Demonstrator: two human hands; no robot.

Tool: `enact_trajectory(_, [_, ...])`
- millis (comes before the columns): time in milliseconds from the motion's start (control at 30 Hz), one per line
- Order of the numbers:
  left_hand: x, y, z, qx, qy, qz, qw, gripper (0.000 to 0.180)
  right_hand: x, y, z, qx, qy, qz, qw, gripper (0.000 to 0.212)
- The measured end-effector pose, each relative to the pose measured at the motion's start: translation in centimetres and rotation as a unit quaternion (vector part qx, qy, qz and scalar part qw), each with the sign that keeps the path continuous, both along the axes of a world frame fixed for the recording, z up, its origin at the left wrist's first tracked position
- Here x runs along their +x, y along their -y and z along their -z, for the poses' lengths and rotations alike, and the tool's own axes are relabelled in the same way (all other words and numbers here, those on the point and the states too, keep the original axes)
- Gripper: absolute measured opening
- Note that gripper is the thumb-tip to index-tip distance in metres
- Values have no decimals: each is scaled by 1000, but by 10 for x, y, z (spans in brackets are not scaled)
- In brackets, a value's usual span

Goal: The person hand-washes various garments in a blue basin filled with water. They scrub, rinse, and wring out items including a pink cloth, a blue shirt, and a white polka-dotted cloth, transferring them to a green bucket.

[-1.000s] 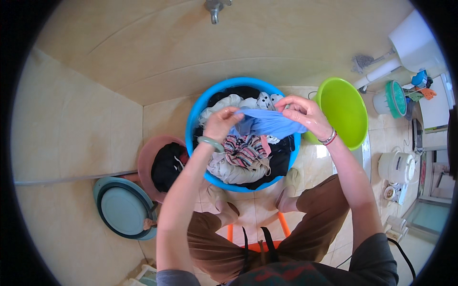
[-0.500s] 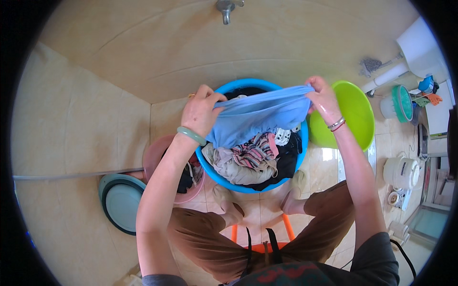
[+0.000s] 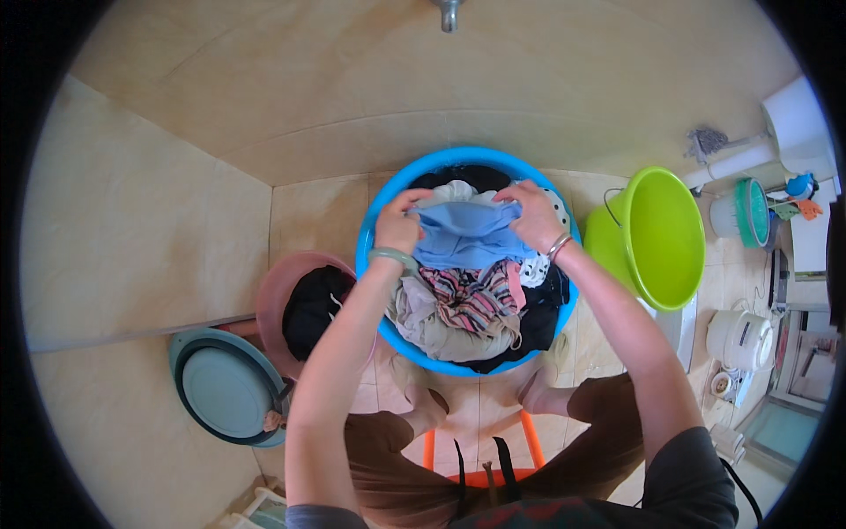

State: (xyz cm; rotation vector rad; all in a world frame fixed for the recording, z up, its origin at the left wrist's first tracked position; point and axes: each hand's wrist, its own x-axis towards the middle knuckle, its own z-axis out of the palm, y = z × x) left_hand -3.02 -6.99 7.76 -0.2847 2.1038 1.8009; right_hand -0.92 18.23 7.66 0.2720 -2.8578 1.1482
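A light blue garment [image 3: 467, 240] lies bunched across the upper middle of a round blue basin [image 3: 432, 363] full of clothes. At its left end my left hand [image 3: 401, 222] grips the cloth, a green bangle on the wrist. My right hand [image 3: 533, 216] has its fingers closed on the opposite end. Below the garment are a striped piece [image 3: 471, 300], a pale grey piece [image 3: 423, 322] and black clothing [image 3: 539, 324]. More white and black cloth shows behind it.
A pink basin [image 3: 271, 304] with black clothing and a grey-green basin [image 3: 225, 392] stand at the left. To the right is a lime-green bucket [image 3: 665, 238]. A tap [image 3: 449, 16] juts from the wall ahead. An orange stool [image 3: 531, 438] is under me.
Both hands have come down and closer together. The light blue garment, stretched wide above the basin before, now rests slacker on the clothes.
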Motion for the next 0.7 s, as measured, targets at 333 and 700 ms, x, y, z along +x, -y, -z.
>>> enact_trajectory(333, [1, -27, 148, -307, -149, 162, 926, 35, -35, 43, 119, 269, 180, 67, 944, 37])
enact_trajectory(700, [-15, -34, 201, -464, -52, 242, 851, 28, -66, 55, 214, 345, 272, 97, 893, 29])
